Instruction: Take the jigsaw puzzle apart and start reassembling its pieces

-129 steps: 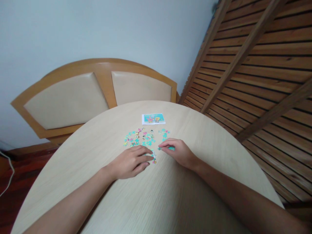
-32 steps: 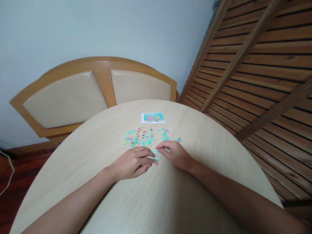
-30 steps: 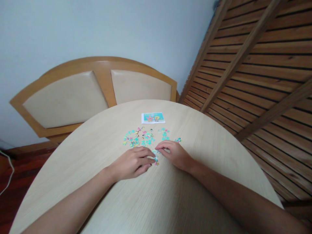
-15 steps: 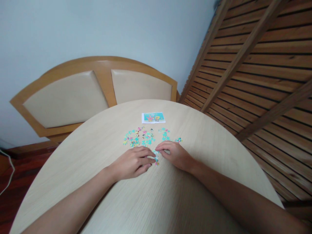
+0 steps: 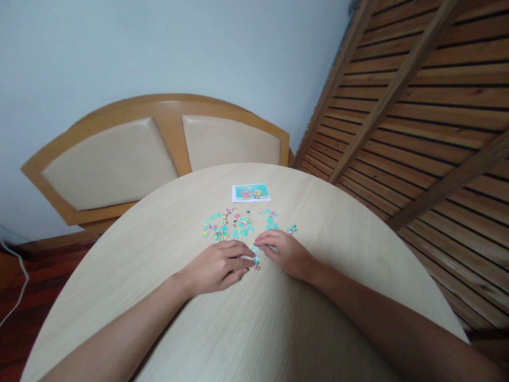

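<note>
Joined jigsaw puzzle pieces (image 5: 256, 262) form a narrow strip on the table between my hands. My left hand (image 5: 222, 267) lies low over the wood, fingers stretched out, its fingertips touching the strip's left side. At the upper end of the strip, my right hand (image 5: 284, 253) has its fingers drawn together in a pinch on a puzzle piece, mostly covered by the fingertips. Beyond my left hand, several loose turquoise, pink and yellow pieces (image 5: 242, 232) are spread out. Smaller groups of loose pieces (image 5: 271, 225) lie beyond my right hand.
A picture card (image 5: 251, 193) with two cartoon figures on turquoise lies farther back on the round wooden table (image 5: 191, 334). A padded wooden chair back or headboard (image 5: 169, 138) stands behind it, with slatted wood (image 5: 397, 122) at the right.
The view has shifted very slightly. Both hands stay at the puzzle strip in nearly the same pose, and no piece has visibly changed place on the table.
</note>
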`<state>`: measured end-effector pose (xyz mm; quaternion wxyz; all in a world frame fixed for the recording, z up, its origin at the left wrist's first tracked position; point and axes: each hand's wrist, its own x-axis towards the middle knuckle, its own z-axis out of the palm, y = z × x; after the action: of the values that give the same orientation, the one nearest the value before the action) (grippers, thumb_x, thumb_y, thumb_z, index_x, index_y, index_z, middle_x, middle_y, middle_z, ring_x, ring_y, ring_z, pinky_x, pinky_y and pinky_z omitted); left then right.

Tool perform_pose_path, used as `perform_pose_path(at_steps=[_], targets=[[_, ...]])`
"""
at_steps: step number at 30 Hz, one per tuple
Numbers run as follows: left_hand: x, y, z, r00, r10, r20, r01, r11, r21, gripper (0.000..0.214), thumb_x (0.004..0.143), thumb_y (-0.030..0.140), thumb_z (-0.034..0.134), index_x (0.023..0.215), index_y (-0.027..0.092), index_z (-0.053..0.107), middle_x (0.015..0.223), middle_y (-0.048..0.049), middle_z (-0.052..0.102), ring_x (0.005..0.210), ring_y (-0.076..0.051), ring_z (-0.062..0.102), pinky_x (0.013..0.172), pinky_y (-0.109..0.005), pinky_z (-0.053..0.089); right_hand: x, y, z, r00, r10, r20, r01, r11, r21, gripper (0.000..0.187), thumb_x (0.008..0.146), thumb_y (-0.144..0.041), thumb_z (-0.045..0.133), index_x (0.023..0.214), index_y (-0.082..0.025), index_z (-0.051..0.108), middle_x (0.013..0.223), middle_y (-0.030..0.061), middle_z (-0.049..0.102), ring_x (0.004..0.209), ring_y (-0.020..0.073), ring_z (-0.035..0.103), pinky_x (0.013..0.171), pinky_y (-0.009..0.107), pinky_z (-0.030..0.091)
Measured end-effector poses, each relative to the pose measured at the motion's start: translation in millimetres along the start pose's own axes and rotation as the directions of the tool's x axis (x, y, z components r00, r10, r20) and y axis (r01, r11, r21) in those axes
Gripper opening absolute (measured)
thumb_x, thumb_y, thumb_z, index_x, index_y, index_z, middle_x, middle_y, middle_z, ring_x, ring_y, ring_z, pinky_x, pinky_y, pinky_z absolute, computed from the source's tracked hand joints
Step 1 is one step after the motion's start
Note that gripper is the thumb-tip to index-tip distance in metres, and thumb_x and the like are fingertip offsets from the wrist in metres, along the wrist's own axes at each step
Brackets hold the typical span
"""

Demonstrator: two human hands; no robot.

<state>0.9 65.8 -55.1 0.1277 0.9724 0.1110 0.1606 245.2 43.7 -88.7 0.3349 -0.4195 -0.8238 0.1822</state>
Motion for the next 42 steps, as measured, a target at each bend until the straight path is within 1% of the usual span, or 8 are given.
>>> perform_pose_path(at_steps=[6, 9, 12, 15, 19, 26, 31, 42], targets=[[0, 0, -1.2, 1.0, 0.003, -0.01, -0.003, 1.0, -0.001, 0.027, 0.1, 0.02, 0.048, 0.119, 0.022, 0.067, 0.119, -0.0066, 0.069, 0.116, -0.021, 0.061, 0.106, -0.041, 0.048, -1, -1, -2, 0.999, -0.034, 0.037, 0.034, 0.999, -0.014, 0.02, 0.096, -0.015, 0.055, 0.101, -0.019, 0.074, 0.101, 0.0077, 0.073, 0.097, 0.0191, 0.066, 0.091, 0.035, 0.051], [1, 1, -1.5, 1.0, 0.003, -0.01, -0.003, 1.0, -0.005, 0.027, 0.1, 0.021, 0.048, 0.12, 0.021, 0.067, 0.119, -0.0071, 0.068, 0.116, -0.021, 0.061, 0.105, -0.041, 0.049, -1, -3, -4, 0.999, -0.045, 0.019, 0.046, 0.999, -0.01, 0.02, 0.098, -0.017, 0.052, 0.104, -0.017, 0.072, 0.101, 0.0087, 0.073, 0.098, 0.0194, 0.066, 0.091, 0.035, 0.051], [0, 1, -1.5, 1.0, 0.003, -0.006, -0.003, 1.0, -0.006, 0.027, 0.1, 0.019, 0.048, 0.12, 0.021, 0.067, 0.121, -0.007, 0.068, 0.117, -0.021, 0.061, 0.106, -0.042, 0.048, -1, -3, -11, 1.0, 0.009, -0.006, -0.009, 0.999, -0.053, 0.019, 0.098, -0.018, 0.051, 0.103, -0.017, 0.07, 0.1, 0.0088, 0.072, 0.098, 0.0208, 0.065, 0.091, 0.038, 0.05], [0, 1, -1.7, 1.0, 0.009, -0.012, -0.009, 1.0, -0.005, 0.027, 0.099, 0.018, 0.049, 0.119, 0.021, 0.067, 0.121, -0.007, 0.068, 0.117, -0.022, 0.06, 0.105, -0.042, 0.049, -1, -3, -18, 0.996, 0.08, -0.029, -0.083, 0.989, -0.123, 0.017, 0.092, -0.011, 0.055, 0.096, -0.017, 0.07, 0.098, 0.0081, 0.072, 0.096, 0.0225, 0.064, 0.09, 0.04, 0.049], [0, 1, -2.1, 1.0, 0.013, -0.014, -0.013, 1.0, 0.0, 0.026, 0.099, 0.019, 0.05, 0.119, 0.02, 0.067, 0.121, -0.0066, 0.069, 0.117, -0.021, 0.06, 0.105, -0.041, 0.049, -1, -7, -22, 0.995, 0.093, -0.039, -0.098, 0.982, -0.161, 0.014, 0.085, -0.01, 0.059, 0.088, -0.018, 0.07, 0.095, 0.0074, 0.071, 0.094, 0.0222, 0.064, 0.088, 0.038, 0.048], [0, 1, -1.5, 1.0, 0.015, -0.022, -0.014, 1.0, 0.009, 0.026, 0.1, 0.019, 0.049, 0.117, 0.02, 0.068, 0.12, -0.0066, 0.069, 0.116, -0.021, 0.061, 0.105, -0.04, 0.049, -5, -8, -17, 0.996, 0.084, -0.002, -0.083, 0.983, -0.163, 0.016, 0.085, -0.019, 0.068, 0.1, -0.019, 0.073, 0.101, 0.0072, 0.07, 0.099, 0.0226, 0.063, 0.091, 0.04, 0.047], [0, 1, -2.2, 1.0, 0.013, -0.018, -0.013, 1.0, 0.006, 0.026, 0.1, 0.02, 0.048, 0.117, 0.02, 0.068, 0.12, -0.0065, 0.069, 0.116, -0.021, 0.061, 0.105, -0.04, 0.049, -6, -7, -13, 0.995, 0.093, 0.019, -0.089, 0.983, -0.158, 0.016, 0.086, -0.026, 0.071, 0.101, -0.02, 0.075, 0.102, 0.0063, 0.07, 0.1, 0.0227, 0.061, 0.092, 0.04, 0.045], [3, 1, -2.6, 1.0, 0.022, -0.014, -0.022, 1.0, -0.003, 0.027, 0.1, 0.02, 0.048, 0.119, 0.022, 0.068, 0.119, -0.0063, 0.069, 0.116, -0.021, 0.06, 0.105, -0.04, 0.049, 0, -11, -6, 0.981, 0.189, 0.033, -0.186, 0.979, -0.08, 0.01, 0.082, -0.015, 0.071, 0.09, -0.019, 0.068, 0.102, 0.0049, 0.07, 0.102, 0.0224, 0.061, 0.093, 0.039, 0.041]])
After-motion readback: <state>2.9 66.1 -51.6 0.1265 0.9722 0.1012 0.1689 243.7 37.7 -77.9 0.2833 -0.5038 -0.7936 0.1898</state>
